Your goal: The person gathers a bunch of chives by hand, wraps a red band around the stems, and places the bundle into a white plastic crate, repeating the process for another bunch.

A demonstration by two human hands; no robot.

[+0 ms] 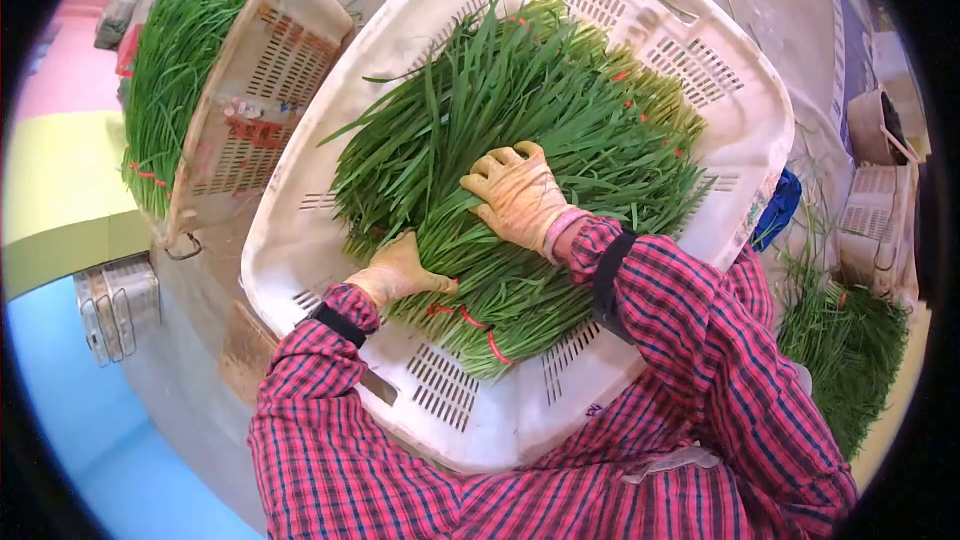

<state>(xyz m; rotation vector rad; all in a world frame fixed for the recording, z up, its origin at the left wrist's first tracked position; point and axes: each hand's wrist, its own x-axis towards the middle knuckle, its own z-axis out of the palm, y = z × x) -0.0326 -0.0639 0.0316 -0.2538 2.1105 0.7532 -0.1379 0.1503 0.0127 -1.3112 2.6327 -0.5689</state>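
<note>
A large white plastic basket [270, 240] in front of me holds many bunches of garlic chives [590, 140], tied with red bands. My left hand [400, 270], in a pale yellow glove, is at the basket's near left side. Its thumb lies across the stems of a near bunch of garlic chives [490, 310]; its other fingers are partly hidden by leaves. My right hand [520, 195], gloved alike, rests palm down on top of the leaves with its fingers spread and slightly bent.
A second white basket [215, 190] full of garlic chives stands on the left. More loose greens [850, 350] lie at the right, near a pale crate [875, 210] and a blue plastic bag [778, 210]. A stack of clear containers [118, 310] sits at the left.
</note>
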